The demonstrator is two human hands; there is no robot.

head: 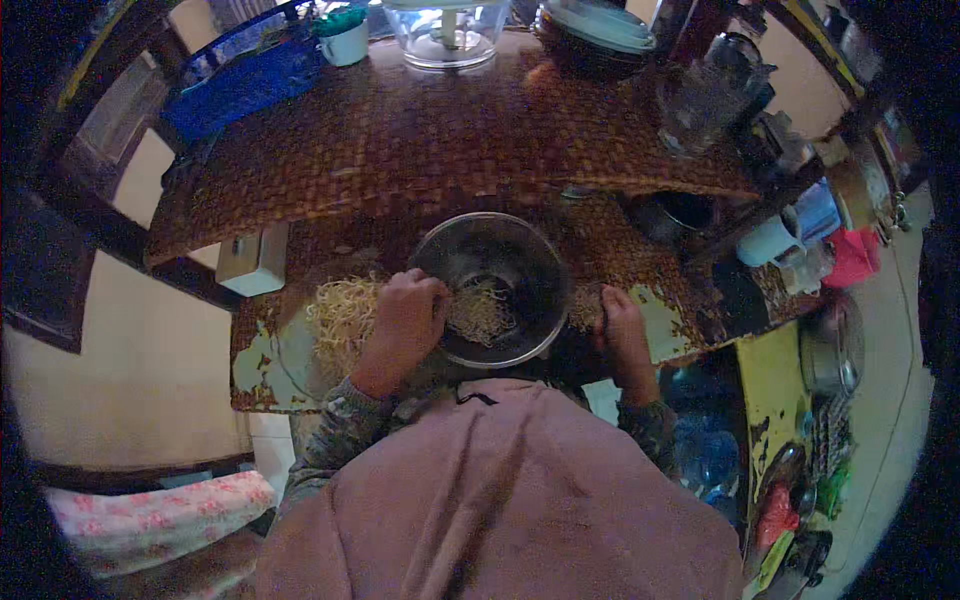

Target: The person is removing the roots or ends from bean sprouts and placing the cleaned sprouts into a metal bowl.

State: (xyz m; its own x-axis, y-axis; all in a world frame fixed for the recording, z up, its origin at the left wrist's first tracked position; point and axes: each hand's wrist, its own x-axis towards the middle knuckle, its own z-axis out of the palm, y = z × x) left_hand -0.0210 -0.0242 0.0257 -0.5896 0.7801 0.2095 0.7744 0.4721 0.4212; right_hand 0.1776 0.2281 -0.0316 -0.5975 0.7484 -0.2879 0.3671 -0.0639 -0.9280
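A metal bowl (pixel 517 244) stands on the worn table before me, with a clump of bean sprouts (pixel 482 311) inside it. My left hand (pixel 411 311) is at the bowl's left rim, its fingers bunched towards the inside. Beside and partly behind that hand lies a larger heap of pale bean sprouts (pixel 341 315) on a light plate or sheet. To the right of the bowl, my right hand (pixel 621 319) is next to a small pile of thin brownish scraps (pixel 583 306). Its thumb and fingers come together. Whether either hand pinches a sprout is too blurred to tell.
A raised shelf (pixel 450 127) with a woven pattern spans behind the bowl. On it are a blue basket (pixel 240 90), a white cup (pixel 345 45), a clear glass vessel (pixel 448 45) and stacked dishes (pixel 596 34). A box (pixel 255 262) stands left; a mug (pixel 769 238) hangs right.
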